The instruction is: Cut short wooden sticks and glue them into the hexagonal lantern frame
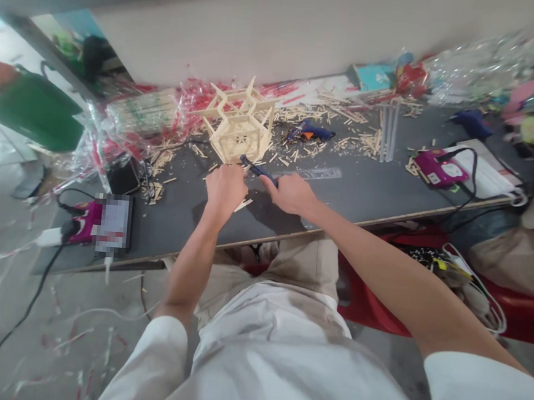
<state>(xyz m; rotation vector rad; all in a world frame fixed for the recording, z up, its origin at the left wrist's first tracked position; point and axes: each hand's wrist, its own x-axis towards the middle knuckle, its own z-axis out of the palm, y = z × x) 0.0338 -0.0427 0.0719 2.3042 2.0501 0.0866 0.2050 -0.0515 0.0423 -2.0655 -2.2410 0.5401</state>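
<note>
Mid-frame: right hand point(293, 193), fingers clamped on blue tool point(255, 167), apparently angled to reach left hand point(226, 192); left fingers' grip hidden, cannot tell.

On one desk point(369, 199): one frame of pale sticks point(242, 133), one dark-blue hand tool point(253, 168), one clear ruler point(327, 174), two blue glue guns point(317, 130), two purple boxes point(440, 168), apparently three translucent rods point(383, 135). Two bare hands: one left hand point(226, 187), one right hand point(293, 194). Loose sticks point(304, 113): dozens at least, too jumbled to count exactly. Along the right edge, one co-worker point(503, 258).
</note>
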